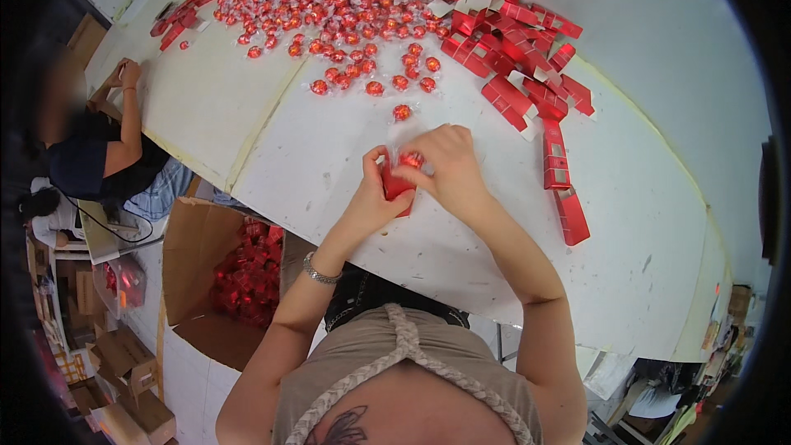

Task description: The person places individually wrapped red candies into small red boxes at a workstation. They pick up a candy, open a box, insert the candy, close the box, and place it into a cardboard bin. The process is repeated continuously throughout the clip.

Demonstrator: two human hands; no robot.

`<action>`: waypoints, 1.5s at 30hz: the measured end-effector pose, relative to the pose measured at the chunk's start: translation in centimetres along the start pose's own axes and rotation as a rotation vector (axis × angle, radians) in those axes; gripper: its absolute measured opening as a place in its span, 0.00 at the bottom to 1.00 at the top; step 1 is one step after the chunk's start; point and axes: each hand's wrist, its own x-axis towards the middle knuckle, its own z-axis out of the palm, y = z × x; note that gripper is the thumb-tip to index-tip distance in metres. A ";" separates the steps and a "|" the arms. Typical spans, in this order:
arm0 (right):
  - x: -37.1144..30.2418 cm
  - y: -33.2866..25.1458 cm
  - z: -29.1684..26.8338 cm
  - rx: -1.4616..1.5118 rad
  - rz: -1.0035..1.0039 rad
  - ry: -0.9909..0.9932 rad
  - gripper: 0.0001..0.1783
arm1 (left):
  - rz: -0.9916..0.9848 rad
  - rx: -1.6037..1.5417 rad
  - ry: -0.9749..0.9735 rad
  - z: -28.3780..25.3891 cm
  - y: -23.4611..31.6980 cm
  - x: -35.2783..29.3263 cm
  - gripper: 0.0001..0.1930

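Note:
Near the table's front edge my left hand is closed around a small red box. My right hand pinches a red wrapped candy at the top of that box. Clear wrapper shows beside the right fingertips, and part of the candy is hidden by them. Just beyond my hands lies a single wrapped candy. Farther back, a large heap of the same candies spreads over the white table.
Red boxes are piled at the back right, with one box lying closer. A cardboard carton of red packages stands below the table on the left. Another person sits at the far left, near more red boxes.

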 end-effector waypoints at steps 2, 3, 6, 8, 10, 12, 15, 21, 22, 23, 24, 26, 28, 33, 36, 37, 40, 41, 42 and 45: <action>-0.5 0.8 -0.6 -0.002 -0.084 -0.132 0.14 | -0.019 0.013 -0.084 0.0 -0.2 -0.4 0.40; -0.5 1.0 -1.0 0.001 -0.125 -0.199 0.14 | -0.033 0.021 -0.125 0.0 -0.1 -0.6 0.40; -0.1 0.6 -1.3 -0.068 0.050 -0.153 0.14 | 0.013 0.067 -0.117 0.1 0.9 -0.6 0.40; -0.6 -0.1 -1.1 -0.081 0.062 -0.151 0.14 | 0.072 0.050 -0.114 0.1 -0.5 -0.5 0.41; -2.1 -0.7 -0.2 -0.047 -0.051 -0.166 0.13 | 0.187 0.046 -0.043 0.2 -0.7 -0.6 0.40; -2.6 0.1 -0.4 0.134 0.207 -0.001 0.12 | 0.350 0.049 0.098 0.9 -0.7 -1.0 0.38; -3.2 -0.4 -0.1 0.444 0.368 0.037 0.10 | 0.180 -0.003 0.042 0.6 -1.2 -1.5 0.35; -4.5 -1.0 2.7 0.934 0.521 0.134 0.07 | 0.096 -0.149 0.028 1.8 1.6 -2.2 0.23; -4.2 -1.5 2.9 0.988 0.547 0.211 0.07 | 0.078 -0.156 0.019 1.9 2.2 -2.2 0.22; -4.0 -1.8 2.9 1.040 0.573 0.288 0.08 | 0.061 -0.163 0.010 1.9 3.0 -2.0 0.22; -3.7 -2.0 2.4 1.086 0.622 0.243 0.07 | 0.046 -0.171 0.006 1.8 3.5 -1.9 0.21; -3.1 -2.1 1.0 1.175 0.718 0.151 0.07 | 0.125 -0.026 0.027 1.6 3.6 -2.1 0.23; -2.1 -1.8 -0.3 1.039 0.661 0.038 0.07 | 0.164 0.019 0.035 1.4 3.5 -2.4 0.25; -1.2 -2.0 -2.1 1.020 0.674 -0.037 0.07 | 0.208 0.037 -0.025 0.8 4.1 -2.9 0.30; -1.4 -1.9 -2.4 0.996 0.618 -0.073 0.08 | 0.222 -0.017 -0.006 1.1 4.2 -2.9 0.32; -1.6 -1.7 -2.6 1.001 0.608 -0.103 0.08 | 0.218 -0.041 0.001 1.1 4.4 -3.0 0.32; -2.4 -2.1 -2.9 0.997 0.581 -0.193 0.09 | 0.205 -0.043 0.003 0.8 4.7 -3.5 0.29; -2.8 -2.6 -2.9 0.994 0.572 -0.225 0.10 | 0.199 0.005 -0.003 0.2 4.4 -4.3 0.28; -3.5 -3.2 -2.9 1.088 0.565 -0.248 0.11 | 0.202 0.050 -0.010 -0.1 4.2 -4.7 0.27; -5.2 -2.1 -1.8 0.959 0.328 -0.373 0.12 | 0.302 0.215 -0.010 -1.3 3.7 -6.3 0.17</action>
